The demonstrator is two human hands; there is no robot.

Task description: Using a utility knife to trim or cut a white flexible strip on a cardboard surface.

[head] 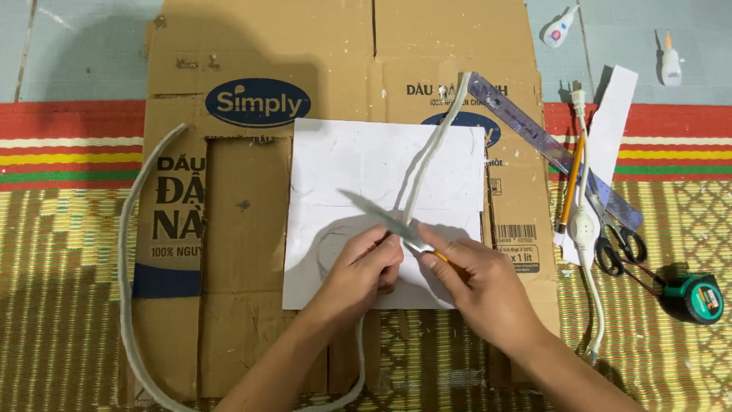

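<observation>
My left hand pinches the grey cord over the white sheet; my right hand is closed around a knife whose blade touches it. I judge the cord soft and light, best held close beside the blade.

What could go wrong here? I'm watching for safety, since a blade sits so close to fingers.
1. The right hand drives the grey knife blade across the thin grey-white cord right beside the left hand; a slip could cut those fingertips.
2. The blade may score the white paper sheet beneath.
3. The cord's long loose loop could shift during cutting.
</observation>
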